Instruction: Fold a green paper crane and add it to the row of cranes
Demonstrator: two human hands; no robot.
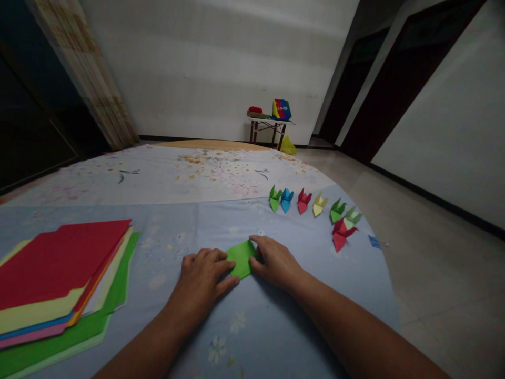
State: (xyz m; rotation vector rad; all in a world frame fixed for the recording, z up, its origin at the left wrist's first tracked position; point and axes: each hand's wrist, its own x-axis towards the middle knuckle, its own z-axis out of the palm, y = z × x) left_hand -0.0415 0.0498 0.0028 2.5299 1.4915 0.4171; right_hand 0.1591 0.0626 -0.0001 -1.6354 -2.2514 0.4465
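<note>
A small folded piece of green paper (241, 258) lies on the tablecloth between my hands. My left hand (205, 275) holds its left side, with the index fingertip on top and the thumb at the near corner. At the opposite side, my right hand (274, 260) grips the edge, thumb and fingers closed around a raised flap. Its fingertips partly cover that flap. Beyond my right hand stand several folded paper cranes, among them a red crane (341, 233), a blue crane (286, 199) and a yellow crane (319, 204).
A stack of coloured paper sheets (59, 263), red on top, lies at the left. The round table wears a floral tablecloth (221, 326). Near its right edge is a small blue item (374, 242). Against the far wall, a small table (272, 121) bears a colourful box (281, 109).
</note>
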